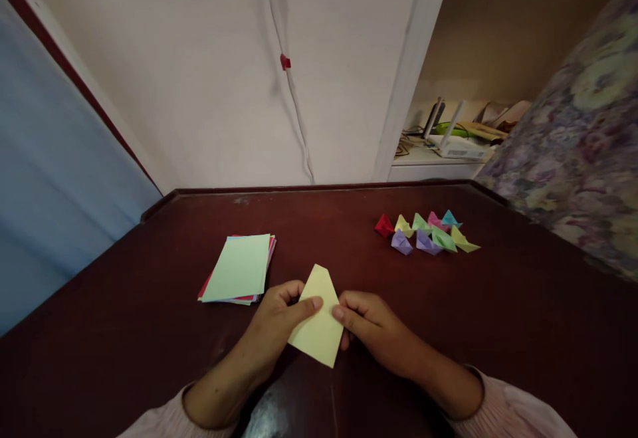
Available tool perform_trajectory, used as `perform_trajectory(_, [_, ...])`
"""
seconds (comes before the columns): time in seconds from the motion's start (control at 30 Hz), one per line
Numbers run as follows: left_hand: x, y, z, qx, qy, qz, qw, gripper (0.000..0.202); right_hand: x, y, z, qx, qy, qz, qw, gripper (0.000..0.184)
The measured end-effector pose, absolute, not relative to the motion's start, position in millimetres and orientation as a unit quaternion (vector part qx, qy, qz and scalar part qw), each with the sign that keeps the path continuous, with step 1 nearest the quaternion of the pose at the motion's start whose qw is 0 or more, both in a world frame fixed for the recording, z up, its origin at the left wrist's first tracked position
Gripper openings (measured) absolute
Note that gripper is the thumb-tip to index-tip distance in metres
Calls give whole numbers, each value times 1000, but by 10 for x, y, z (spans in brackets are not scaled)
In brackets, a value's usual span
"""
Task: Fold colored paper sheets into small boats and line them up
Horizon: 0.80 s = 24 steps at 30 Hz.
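Observation:
A pale yellow sheet of paper [319,335], its upper end narrowed by folded corners, is held between both hands above the table. My left hand [279,315] grips its left edge, thumb lying across the front and the fingers curled behind. On the opposite edge, my right hand [369,325] pinches the paper with the thumb in front; its other fingers are partly hidden. To the left lies a stack of coloured paper [238,268] with a light green sheet on top. Several small folded paper boats [428,240] in red, yellow, green, pink, blue and purple stand in two rows at right.
The dark red table [319,225] has a raised rim along its back, against a pale wall [214,92]. A blue curtain [60,159] hangs at left, a floral curtain [573,139] at right. A white router [461,145] sits on a shelf beyond the table.

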<state>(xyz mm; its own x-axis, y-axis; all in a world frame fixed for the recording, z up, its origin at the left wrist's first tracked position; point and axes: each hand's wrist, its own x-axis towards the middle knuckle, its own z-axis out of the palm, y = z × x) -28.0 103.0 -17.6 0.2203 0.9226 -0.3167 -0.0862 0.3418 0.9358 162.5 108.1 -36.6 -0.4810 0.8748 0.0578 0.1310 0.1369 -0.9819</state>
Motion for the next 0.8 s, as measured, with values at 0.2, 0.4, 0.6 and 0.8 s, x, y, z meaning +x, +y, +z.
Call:
perform_trajectory(0.2, [-296, 1051, -188, 434, 476, 480, 595, 28, 1710, 1134, -392, -424, -718, 436, 339, 37])
perform_trajectory(0.4, [-305, 997, -154, 538, 469, 515, 474, 15, 1749, 1141, -373, -481, -781, 187, 352, 33])
perform_trajectory(0.6, [-171, 894, -242, 580, 380, 446, 566, 21, 1687, 1088, -394, -467, -826, -37, 313, 26])
perform_trajectory(0.8, [-149, 920, -380, 555, 410, 428, 584, 29, 1660, 1058, -430, -425, -833, -169, 311, 27])
